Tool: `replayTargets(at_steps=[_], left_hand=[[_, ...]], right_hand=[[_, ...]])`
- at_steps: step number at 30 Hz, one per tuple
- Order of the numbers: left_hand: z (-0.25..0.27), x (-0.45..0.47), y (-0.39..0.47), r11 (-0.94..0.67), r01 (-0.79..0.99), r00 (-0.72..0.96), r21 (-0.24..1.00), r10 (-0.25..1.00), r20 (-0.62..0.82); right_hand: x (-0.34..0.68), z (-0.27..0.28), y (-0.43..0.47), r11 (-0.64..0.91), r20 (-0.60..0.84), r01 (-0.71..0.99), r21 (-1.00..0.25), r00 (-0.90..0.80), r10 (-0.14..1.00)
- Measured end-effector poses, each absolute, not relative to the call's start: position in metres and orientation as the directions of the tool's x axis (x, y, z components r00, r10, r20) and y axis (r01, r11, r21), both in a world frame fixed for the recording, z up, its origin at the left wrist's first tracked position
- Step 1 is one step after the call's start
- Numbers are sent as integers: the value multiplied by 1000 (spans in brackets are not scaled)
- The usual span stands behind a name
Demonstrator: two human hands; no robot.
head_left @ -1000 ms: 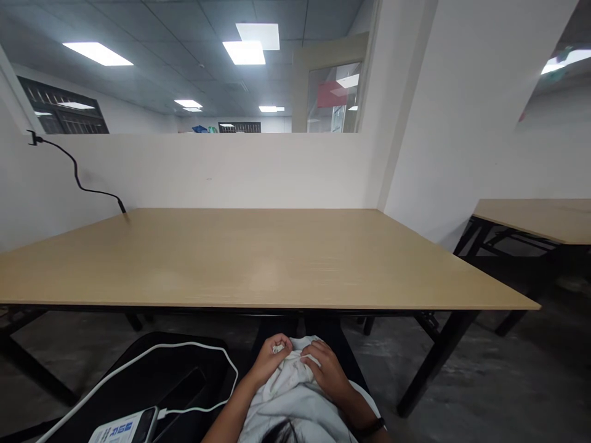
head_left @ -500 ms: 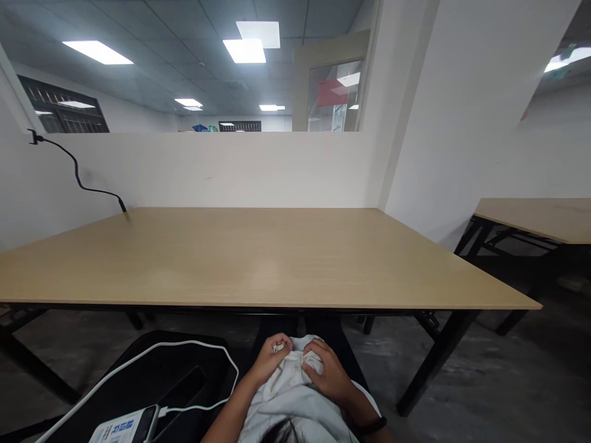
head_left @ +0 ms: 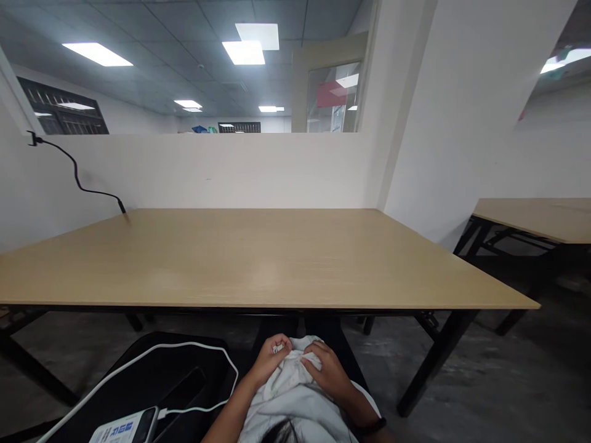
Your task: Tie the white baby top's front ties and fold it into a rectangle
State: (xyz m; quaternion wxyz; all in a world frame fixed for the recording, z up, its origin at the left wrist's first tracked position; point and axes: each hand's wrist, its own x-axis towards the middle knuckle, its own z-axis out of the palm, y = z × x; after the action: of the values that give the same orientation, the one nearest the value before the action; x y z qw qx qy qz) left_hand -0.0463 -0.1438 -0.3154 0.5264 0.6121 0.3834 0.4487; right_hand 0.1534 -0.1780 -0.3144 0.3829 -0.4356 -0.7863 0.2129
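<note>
Both hands are low in the head view, in front of the table edge, at the white shirt (head_left: 295, 403) worn on my body. My left hand (head_left: 273, 357) has curled fingers, with a bunched fold of the shirt's cloth at its fingertips. On the other side, my right hand (head_left: 329, 372) bends its fingers over the same gathered cloth, thumb pointing inward. A small gap of cloth lies between the two hands. A dark band (head_left: 373, 427) circles my right wrist.
A light wood table (head_left: 258, 258) with black legs spans the view ahead. A black gooseneck holder (head_left: 76, 172) rises at its back left. Left of me, a black seat (head_left: 152, 369) carries a white power bank (head_left: 124, 426) and white cable (head_left: 194, 343). Another table (head_left: 540, 215) stands right.
Both hands stay at the shirt in almost the same pose. The view has shifted very slightly.
</note>
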Motion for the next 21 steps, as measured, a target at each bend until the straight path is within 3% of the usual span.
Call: replayTargets(at_steps=[12, 16, 21], left_hand=[[-314, -44, -144, -133, 5, 302, 991, 945, 126], [-314, -44, -146, -125, -7, 306, 992, 944, 121], [-315, -48, -143, -86, -83, 266, 993, 958, 105]], right_hand=[[154, -317, -176, 578, 537, 561, -593, -260, 803], [155, -317, -179, 532, 573, 503, -681, -86, 815], [161, -316, -179, 455, 515, 347, -820, 104, 851]])
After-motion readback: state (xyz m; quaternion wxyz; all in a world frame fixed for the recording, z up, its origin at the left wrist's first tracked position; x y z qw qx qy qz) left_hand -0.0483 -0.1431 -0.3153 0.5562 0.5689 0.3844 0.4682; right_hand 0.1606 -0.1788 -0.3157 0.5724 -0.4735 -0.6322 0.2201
